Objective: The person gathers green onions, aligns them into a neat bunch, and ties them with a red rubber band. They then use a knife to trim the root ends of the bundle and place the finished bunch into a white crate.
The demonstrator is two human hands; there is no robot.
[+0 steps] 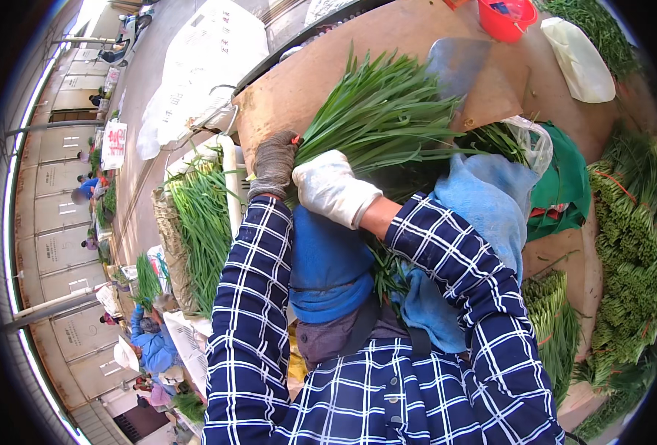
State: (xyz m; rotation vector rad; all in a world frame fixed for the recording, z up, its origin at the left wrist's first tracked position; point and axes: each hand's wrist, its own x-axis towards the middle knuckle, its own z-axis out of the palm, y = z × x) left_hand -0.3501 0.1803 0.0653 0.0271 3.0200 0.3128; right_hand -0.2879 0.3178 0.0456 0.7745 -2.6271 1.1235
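Note:
A large bunch of garlic chives [384,108] fans out over the board in front of me, leaf tips away from my body. My left hand [275,160], in a grey-brown knitted glove, closes around the left side of its gathered end. A small orange-red bit, perhaps a band, shows at that hand's thumb. My right hand [328,182], in a white glove, grips the same end from the right, fingers curled and knuckles up. The two hands nearly touch and hide the stem ends. Below them, blue cloth [328,256] covers my leg.
Upright chives [203,222] fill a container at left. Tied green bundles [628,250] line the right side, beyond a green bag [562,178]. A metal sheet [456,67], red bucket [509,19] and pale plastic container [578,58] occupy the far side. Other people work at far left.

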